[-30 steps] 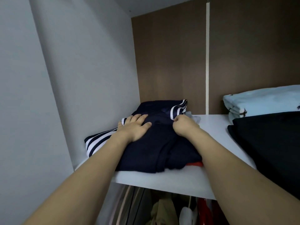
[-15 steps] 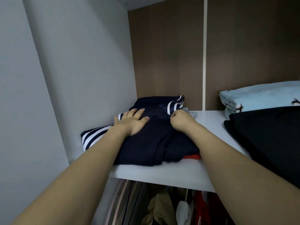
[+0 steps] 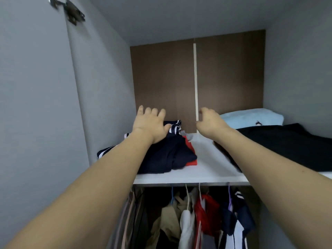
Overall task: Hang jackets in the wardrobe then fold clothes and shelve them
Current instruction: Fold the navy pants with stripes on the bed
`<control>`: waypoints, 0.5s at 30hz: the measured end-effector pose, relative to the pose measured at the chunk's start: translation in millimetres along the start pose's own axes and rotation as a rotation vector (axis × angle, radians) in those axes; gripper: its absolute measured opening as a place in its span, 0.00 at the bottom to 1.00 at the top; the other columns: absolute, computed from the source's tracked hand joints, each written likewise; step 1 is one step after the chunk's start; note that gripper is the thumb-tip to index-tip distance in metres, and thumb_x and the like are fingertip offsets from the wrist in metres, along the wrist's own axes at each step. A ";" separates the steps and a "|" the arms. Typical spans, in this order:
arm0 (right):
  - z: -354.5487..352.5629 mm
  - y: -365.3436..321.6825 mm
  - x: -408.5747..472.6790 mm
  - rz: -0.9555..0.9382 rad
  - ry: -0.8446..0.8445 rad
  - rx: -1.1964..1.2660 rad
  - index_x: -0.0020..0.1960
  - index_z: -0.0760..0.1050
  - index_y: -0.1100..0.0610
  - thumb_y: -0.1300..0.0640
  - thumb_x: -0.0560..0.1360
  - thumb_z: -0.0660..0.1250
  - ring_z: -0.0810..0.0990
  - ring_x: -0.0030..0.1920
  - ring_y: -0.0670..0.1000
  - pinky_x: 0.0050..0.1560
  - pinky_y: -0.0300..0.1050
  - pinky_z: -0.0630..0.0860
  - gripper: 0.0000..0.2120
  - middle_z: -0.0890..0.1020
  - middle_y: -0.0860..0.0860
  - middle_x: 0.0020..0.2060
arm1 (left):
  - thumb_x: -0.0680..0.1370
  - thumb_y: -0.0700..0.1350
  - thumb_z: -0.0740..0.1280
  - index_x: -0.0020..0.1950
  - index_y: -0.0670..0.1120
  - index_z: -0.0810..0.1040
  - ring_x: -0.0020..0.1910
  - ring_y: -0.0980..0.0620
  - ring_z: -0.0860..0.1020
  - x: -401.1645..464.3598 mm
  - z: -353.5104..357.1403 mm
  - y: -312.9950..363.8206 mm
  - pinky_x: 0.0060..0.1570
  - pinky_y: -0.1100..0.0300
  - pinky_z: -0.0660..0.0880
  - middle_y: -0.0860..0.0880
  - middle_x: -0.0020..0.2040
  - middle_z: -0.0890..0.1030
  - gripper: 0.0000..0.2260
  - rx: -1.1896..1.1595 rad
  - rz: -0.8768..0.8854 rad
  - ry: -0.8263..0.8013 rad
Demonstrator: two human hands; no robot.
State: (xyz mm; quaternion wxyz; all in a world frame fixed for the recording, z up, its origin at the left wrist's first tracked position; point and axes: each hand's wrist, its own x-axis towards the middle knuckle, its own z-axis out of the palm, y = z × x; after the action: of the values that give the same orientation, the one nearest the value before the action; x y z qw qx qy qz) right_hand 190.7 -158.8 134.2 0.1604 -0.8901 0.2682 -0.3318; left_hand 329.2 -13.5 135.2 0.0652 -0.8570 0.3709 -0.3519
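- The left hand (image 3: 150,125) is raised, fingers spread and straight, holding nothing, above the folded navy striped garment (image 3: 161,153).
- The right hand (image 3: 209,122) hangs loosely curled, gripping nothing, at 3 o'clock from the left.
- That navy pile sits on the white shelf (image 3: 206,169), a red garment (image 3: 190,153) under it.
- At 3 o'clock lie a black folded cloth (image 3: 291,144) and a light blue one (image 3: 251,117).
- Jackets (image 3: 206,216) hang at 6 o'clock beneath the shelf.

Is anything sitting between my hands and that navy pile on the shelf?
Nothing visible. The left hand hovers open right over the navy pile, the right hand is off to the pile's right above bare shelf. The black garment lies further right, out of the way.
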 end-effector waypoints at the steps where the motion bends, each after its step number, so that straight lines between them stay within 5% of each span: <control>1: -10.4 2.1 -11.4 0.011 0.021 -0.010 0.72 0.64 0.60 0.60 0.77 0.60 0.71 0.66 0.61 0.65 0.56 0.71 0.23 0.69 0.59 0.69 | 0.82 0.62 0.48 0.79 0.47 0.54 0.74 0.41 0.62 -4.1 -6.8 3.6 0.76 0.41 0.49 0.42 0.74 0.66 0.30 -0.019 0.043 0.058; 7: -75.0 25.2 -92.7 0.111 0.102 -0.136 0.72 0.64 0.59 0.55 0.78 0.62 0.71 0.67 0.59 0.63 0.52 0.71 0.24 0.70 0.58 0.69 | 0.81 0.60 0.54 0.78 0.46 0.58 0.70 0.44 0.66 -24.1 -52.1 44.4 0.75 0.43 0.54 0.45 0.70 0.70 0.30 -0.195 0.285 0.348; 15: -179.3 54.2 -227.7 0.306 0.206 -0.313 0.75 0.60 0.55 0.54 0.78 0.62 0.68 0.70 0.56 0.66 0.50 0.68 0.27 0.66 0.54 0.72 | 0.80 0.59 0.56 0.77 0.45 0.60 0.69 0.45 0.67 -81.9 -135.2 139.6 0.74 0.43 0.55 0.45 0.69 0.70 0.29 -0.412 0.517 0.532</control>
State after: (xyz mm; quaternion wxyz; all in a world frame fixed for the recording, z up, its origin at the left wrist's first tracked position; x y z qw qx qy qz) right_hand -95.5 -88.7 124.8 0.0407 -0.8145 0.4628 -0.3473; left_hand 119.7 -37.5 138.4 -0.1195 -0.6100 0.6402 -0.4513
